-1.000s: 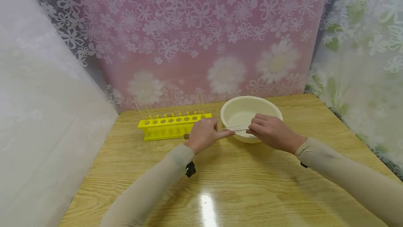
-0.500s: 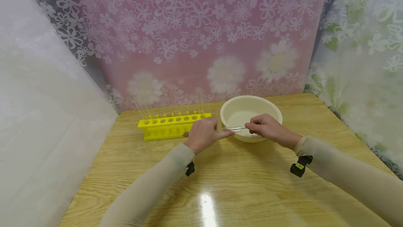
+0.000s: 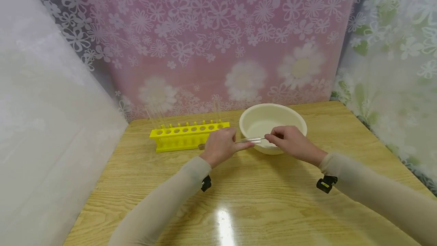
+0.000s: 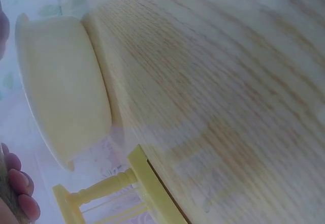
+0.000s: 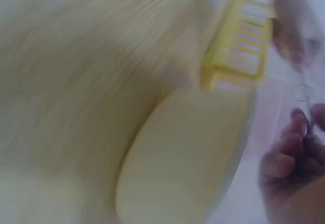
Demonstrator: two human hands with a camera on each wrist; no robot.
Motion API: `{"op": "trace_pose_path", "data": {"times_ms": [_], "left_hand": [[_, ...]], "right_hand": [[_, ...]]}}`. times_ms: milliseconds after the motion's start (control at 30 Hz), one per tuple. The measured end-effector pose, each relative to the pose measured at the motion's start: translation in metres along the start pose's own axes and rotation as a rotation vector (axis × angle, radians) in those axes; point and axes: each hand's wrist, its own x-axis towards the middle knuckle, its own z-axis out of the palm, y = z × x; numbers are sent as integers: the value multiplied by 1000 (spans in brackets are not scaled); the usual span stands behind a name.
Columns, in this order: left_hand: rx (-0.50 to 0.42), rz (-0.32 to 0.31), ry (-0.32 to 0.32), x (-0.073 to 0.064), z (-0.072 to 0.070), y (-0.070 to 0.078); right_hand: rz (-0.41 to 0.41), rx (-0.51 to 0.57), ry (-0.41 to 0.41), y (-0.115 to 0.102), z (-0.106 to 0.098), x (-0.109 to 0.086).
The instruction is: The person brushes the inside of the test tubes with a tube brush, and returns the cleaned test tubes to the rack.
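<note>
So the left hand [image 3: 220, 145] is gripping a clear tube [image 3: 252, 140], glass by the look of it, lying sideways near the close edge of the smooth, round white bowl [image 3: 252, 123], probably so its mouth is facing the right hand [image 3: 291, 141]. That one's pinching a thin rod [image 3: 263, 138] running into the tube, and I'm guessing fingertips are suiting such a skinny stem, while the yellow rack [image 3: 181, 135] with its round holes is sitting on the wood-grain table [image 3: 266, 196].

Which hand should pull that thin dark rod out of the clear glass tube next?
Probably the right hand: it pinches the thin dark rod, while the left hand grips the clear glass tube.
</note>
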Motion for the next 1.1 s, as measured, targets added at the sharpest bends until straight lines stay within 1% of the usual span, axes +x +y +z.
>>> {"op": "trace_pose_path", "data": {"times_ms": [100,167,200,267,333,400,433,500,533,600,667,700,767,900,1000,1100], "left_hand": [[-5,-23,-22,1,-1,-1],[-8,-40,-36,1,-2,-1],[-14,-47,-42,1,-2,-1],[-25,-58,-55,1,-2,-1],[-37,-61,-62,1,-3,-1],[-47,-60,-67,2,-3,-1],[-48,-57,-67,2,-3,-2],[-52,-53,-69,2,-3,-2],[-52,-53,-71,2,-3,-1],[-55,-52,-74,1,-3,-1],[-53,-45,-66,1,-3,-1],[-51,-39,-58,1,-3,-1],[-39,-25,-41,1,-4,-1],[-28,-11,-20,1,-4,0],[-23,-8,-17,1,-4,0],[5,6,-3,1,-4,0]], "right_hand": [[-293,-277,174,6,4,-4],[-476,-426,284,10,5,-4],[-552,-487,327,12,5,-4],[-682,-550,379,15,4,-3],[-778,-581,406,18,3,0],[-842,-602,417,19,2,2],[-860,-609,416,20,1,2],[-869,-611,389,21,0,3],[-862,-603,364,22,0,2],[-820,-562,309,22,1,0],[-745,-489,254,21,2,-2],[-694,-439,229,20,2,-3],[-562,-308,170,18,3,-4],[-263,-24,53,11,2,-6],[-65,138,-28,5,0,-4],[122,296,-110,-2,-5,1]]}}
